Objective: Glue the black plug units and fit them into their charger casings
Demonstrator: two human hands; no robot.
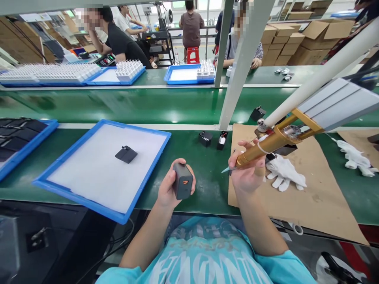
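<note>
My left hand (168,187) is closed around a dark grey power adapter (182,183), whose end with an orange port faces up toward me. To its right, my right hand (248,179) wraps around a gold cylindrical dispensing tool (256,153). A pale blue tapered tip (226,170) sticks out on the left of that hand, apart from the adapter. Part of the tool is hidden behind my fingers. Two small open black housings (205,138) stand on the green bench beyond my hands.
On the left lies a blue-rimmed tray (102,209) with one black piece (126,154). Another tray (50,132) holds several black adapters. White gloves (284,173) rest on cardboard (310,205) at right. A slanted post (237,79) rises behind the bench; co-workers sit beyond.
</note>
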